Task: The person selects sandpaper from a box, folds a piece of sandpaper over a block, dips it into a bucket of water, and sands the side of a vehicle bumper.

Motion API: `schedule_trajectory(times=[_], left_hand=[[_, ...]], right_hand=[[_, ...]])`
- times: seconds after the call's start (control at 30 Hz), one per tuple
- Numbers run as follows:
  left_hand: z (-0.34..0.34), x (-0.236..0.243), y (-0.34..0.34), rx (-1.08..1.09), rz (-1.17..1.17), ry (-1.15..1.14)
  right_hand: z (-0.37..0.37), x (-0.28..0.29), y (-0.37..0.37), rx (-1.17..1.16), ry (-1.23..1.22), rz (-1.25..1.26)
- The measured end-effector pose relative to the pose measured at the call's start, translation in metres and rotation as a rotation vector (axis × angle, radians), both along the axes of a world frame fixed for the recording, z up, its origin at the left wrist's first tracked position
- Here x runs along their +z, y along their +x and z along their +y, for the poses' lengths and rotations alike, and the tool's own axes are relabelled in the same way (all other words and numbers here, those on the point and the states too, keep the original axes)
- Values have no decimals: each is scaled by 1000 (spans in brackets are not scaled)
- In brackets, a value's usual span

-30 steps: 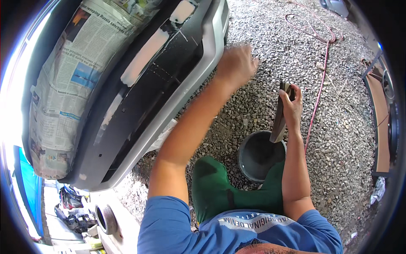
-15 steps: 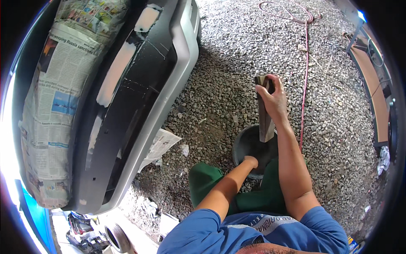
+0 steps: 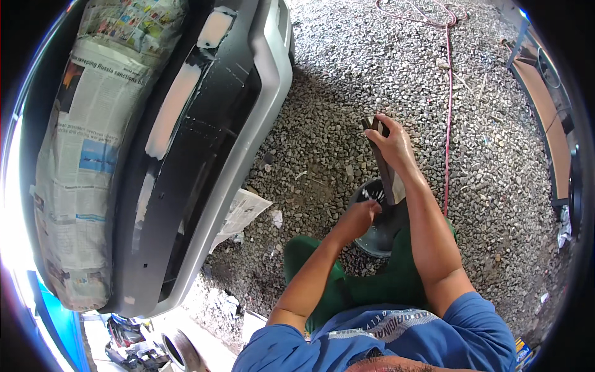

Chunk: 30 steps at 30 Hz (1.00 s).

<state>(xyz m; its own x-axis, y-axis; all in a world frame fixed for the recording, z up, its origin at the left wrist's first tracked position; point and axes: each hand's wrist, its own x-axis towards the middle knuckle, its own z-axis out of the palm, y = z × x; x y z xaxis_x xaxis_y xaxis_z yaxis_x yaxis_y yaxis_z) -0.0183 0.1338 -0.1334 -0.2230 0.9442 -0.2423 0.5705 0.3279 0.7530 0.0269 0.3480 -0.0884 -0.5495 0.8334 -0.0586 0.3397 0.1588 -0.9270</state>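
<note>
My right hand [image 3: 395, 144] grips the top end of a long, narrow dark bar with pale faces [image 3: 393, 190]. The bar slants down, its lower end over a dark round tub [image 3: 374, 247] between my knees. Above the tub's left part is my left hand [image 3: 358, 221], its fingers curled near the lower part of the bar. What those fingers hold, if anything, is hidden. White splashes show just beyond them, over the tub.
On the left stands a dark grey car bumper [image 3: 192, 142] with pale filler patches [image 3: 173, 111], beside newspaper masking [image 3: 93, 167]. Gravel [image 3: 322, 142] covers the ground. A red hose [image 3: 447, 118] runs along the right, near a brown-topped frame [image 3: 545, 118].
My left hand has come up out of the tub toward the bar, and white splashes have appeared. The bar's top has tilted left with my right hand still around it.
</note>
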Motion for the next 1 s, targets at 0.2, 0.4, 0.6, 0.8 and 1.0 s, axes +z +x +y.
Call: schedule_trajectory(times=[0.2, 0.4, 0.6, 0.8, 1.0], left_hand=[[-9, 16, -2, -84, 369, 95], [-12, 17, -6, 17, 282, -59], [-46, 3, -9, 143, 280, -43], [-60, -38, -22, 156, 251, 72], [-61, -49, -29, 288, 245, -64]], right_hand=[[-7, -10, -14, -1, 102, 23], [25, -42, -8, 44, 134, 104], [8, -42, -18, 180, 14, 32], [-29, -19, -24, 445, 61, -140], [-29, -44, -10, 782, 91, -315]])
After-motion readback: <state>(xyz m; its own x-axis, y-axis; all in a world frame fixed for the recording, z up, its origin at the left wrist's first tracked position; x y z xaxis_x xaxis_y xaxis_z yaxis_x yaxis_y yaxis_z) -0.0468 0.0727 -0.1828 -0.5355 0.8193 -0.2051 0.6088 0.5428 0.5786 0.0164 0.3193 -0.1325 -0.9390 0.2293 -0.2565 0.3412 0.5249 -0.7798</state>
